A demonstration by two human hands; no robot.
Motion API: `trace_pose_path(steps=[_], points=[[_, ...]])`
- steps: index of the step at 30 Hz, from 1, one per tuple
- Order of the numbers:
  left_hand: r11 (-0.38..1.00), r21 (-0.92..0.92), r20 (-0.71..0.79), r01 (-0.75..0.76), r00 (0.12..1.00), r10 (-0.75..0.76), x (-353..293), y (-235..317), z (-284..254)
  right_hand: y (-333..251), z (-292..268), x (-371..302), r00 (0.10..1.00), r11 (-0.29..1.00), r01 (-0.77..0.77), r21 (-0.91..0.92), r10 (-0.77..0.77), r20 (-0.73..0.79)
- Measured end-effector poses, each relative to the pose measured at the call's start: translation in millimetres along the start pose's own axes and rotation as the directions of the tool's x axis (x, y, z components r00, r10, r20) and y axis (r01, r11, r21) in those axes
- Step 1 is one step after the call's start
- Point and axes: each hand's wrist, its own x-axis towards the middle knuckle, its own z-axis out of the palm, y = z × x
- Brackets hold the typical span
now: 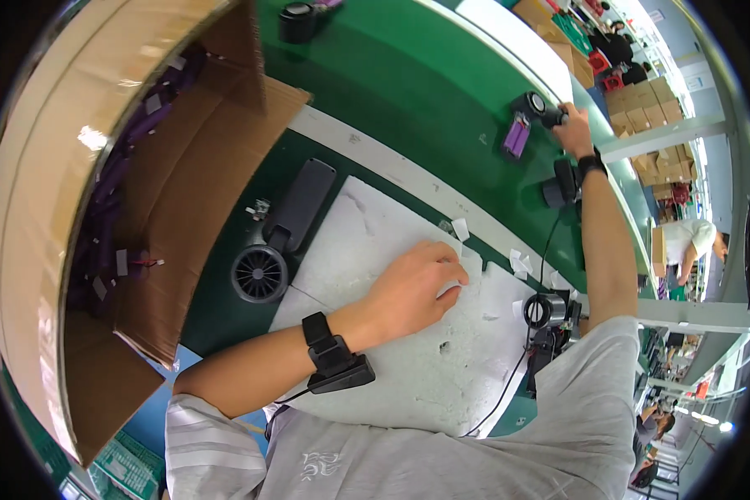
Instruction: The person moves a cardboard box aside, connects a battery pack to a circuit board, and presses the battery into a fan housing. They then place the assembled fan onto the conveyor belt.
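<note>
My right hand (573, 132) reaches far out over the green work surface, its fingers closed round the end of a black fan unit (528, 106). A purple battery pack (517, 138) hangs beside that unit. My left hand (418, 287) rests above a white foam pad (367, 225), fingers curled; a small pale edge shows near the thumb, too little to name. Left of the pad lies a black handheld fan (259, 272) with a round, spoked grille and a flat handle. Small white paper pieces (460, 229) are scattered past my left hand.
An open cardboard box (217, 158) on the left holds many purple packs. Another black unit (296, 22) sits at the far end of the green belt (392, 75). By my right elbow stands a black device with a silver ring (544, 311), and a thin cable crosses the pad.
</note>
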Motion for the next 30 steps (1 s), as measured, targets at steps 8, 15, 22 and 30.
trace_pose_path(steps=[8,15,22,30], points=[[0.996,-0.061,-0.042,-0.058,0.998,0.055,-4.7,0.5,4.9,-89.6,-161.0,-49.4,0.964,0.956,0.174,0.234,-0.117,-0.238],[0.964,-0.266,-0.042,-0.006,0.999,-0.005,0.4,29.4,-4.3,-198.2,-185.8,-172.7,0.818,0.922,0.066,0.38,-0.269,0.509],[0.999,-0.032,0.37,0.028,0.929,-0.014,-1.5,20.4,-3.4,-261.6,-176.1,-191.3,0.4,0.916,-0.395,0.069,0.104,0.911],[0.976,-0.081,0.18,-0.204,0.96,0.215,-17.9,6.1,1.8,-463.6,-177.0,-153.1,0.531,0.474,0.659,0.584,-0.843,0.084]])
